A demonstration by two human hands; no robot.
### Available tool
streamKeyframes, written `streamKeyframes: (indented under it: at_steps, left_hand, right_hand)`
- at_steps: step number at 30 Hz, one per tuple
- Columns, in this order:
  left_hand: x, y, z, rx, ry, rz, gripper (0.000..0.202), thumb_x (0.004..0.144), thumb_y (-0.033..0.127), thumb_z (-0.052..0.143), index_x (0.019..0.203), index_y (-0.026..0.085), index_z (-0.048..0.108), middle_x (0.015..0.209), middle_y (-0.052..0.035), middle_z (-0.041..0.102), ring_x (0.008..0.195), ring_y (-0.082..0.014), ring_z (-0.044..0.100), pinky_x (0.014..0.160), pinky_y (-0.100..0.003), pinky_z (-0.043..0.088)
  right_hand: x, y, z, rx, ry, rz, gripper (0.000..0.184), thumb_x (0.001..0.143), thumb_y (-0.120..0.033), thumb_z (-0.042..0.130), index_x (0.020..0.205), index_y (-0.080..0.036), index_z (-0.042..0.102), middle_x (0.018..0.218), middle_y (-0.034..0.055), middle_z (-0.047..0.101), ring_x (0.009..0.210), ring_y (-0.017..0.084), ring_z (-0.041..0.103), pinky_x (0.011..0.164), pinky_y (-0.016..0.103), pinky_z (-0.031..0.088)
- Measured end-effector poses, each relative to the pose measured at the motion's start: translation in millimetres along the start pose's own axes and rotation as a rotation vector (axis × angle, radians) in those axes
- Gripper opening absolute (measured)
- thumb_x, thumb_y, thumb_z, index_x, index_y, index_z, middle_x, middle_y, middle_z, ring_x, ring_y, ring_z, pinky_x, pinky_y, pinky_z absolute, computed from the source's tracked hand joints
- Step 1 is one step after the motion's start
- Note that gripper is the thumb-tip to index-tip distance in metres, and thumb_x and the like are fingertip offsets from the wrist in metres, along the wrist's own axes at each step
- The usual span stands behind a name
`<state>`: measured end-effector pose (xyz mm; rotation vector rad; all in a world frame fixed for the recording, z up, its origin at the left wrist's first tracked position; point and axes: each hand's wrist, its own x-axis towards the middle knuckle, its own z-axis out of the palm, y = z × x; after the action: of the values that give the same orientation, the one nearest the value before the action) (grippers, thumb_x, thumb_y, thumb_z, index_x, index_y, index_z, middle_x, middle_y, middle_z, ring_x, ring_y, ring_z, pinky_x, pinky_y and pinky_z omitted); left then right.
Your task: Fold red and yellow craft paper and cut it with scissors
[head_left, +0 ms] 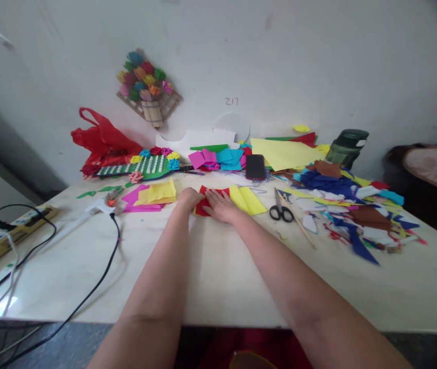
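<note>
Both my arms reach forward over the pale table (218, 271). My left hand (188, 199) rests curled on the left edge of a red paper sheet (204, 206). My right hand (220, 204) lies flat on the same red sheet, fingers stretched and pressing it down. A folded yellow sheet (248, 200) lies just right of the red one, touching it. Black-handled scissors (281, 209) sit a little further right, beside a thin wooden stick (298, 225).
Pink and yellow sheets (152, 197) lie left, near a glue gun (101, 205) with black cable. A phone (255, 166), stacks of coloured paper and a heap of scraps (352, 210) fill the back and right. A red plastic bag (103, 141) and power strip (8, 230) sit left.
</note>
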<state>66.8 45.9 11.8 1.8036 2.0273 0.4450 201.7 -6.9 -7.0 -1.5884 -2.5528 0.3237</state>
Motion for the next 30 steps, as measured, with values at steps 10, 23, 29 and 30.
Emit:
streamKeyframes:
  at_steps: [10, 23, 29, 30]
  left_hand:
    - [-27, 15, 3.9, 0.281, 0.083, -0.018, 0.037, 0.078, 0.033, 0.046, 0.104, 0.012, 0.062, 0.109, -0.0163, 0.062, 0.098, -0.0263, 0.059, 0.075, -0.032, 0.045]
    - [-32, 9, 6.1, 0.253, 0.138, -0.051, 0.035, 0.081, 0.033, 0.045, 0.109, 0.014, 0.057, 0.114, -0.0168, 0.059, 0.099, -0.0247, 0.058, 0.076, -0.032, 0.044]
    - [-34, 10, 2.8, 0.218, 0.130, -0.064, 0.035, 0.081, 0.034, 0.046, 0.108, 0.014, 0.058, 0.111, -0.0155, 0.060, 0.099, -0.0259, 0.058, 0.076, -0.033, 0.045]
    - [-35, 10, 2.2, 0.216, 0.130, -0.067, 0.035, 0.081, 0.034, 0.046, 0.108, 0.014, 0.058, 0.110, -0.0154, 0.060, 0.099, -0.0260, 0.058, 0.077, -0.034, 0.045]
  right_hand:
    - [-1, 1, -2, 0.051, -0.012, 0.009, 0.069, 0.088, -0.049, 0.017, 0.144, -0.009, 0.009, 0.150, 0.0040, 0.004, 0.138, 0.016, 0.000, 0.109, 0.037, -0.001]
    - [-5, 28, -11, -0.008, -0.027, 0.117, 0.070, 0.087, -0.054, 0.011, 0.144, -0.014, 0.006, 0.150, 0.0002, 0.002, 0.138, 0.016, -0.001, 0.110, 0.040, 0.001]
    - [-2, 36, -9, -0.052, -0.061, 0.109, 0.068, 0.087, -0.053, 0.013, 0.144, -0.017, 0.007, 0.150, -0.0006, 0.004, 0.138, 0.016, -0.001, 0.109, 0.042, 0.000]
    - [-2, 37, -9, -0.053, -0.061, 0.106, 0.068, 0.087, -0.053, 0.013, 0.144, -0.017, 0.007, 0.150, -0.0008, 0.004, 0.138, 0.017, -0.001, 0.109, 0.043, 0.000]
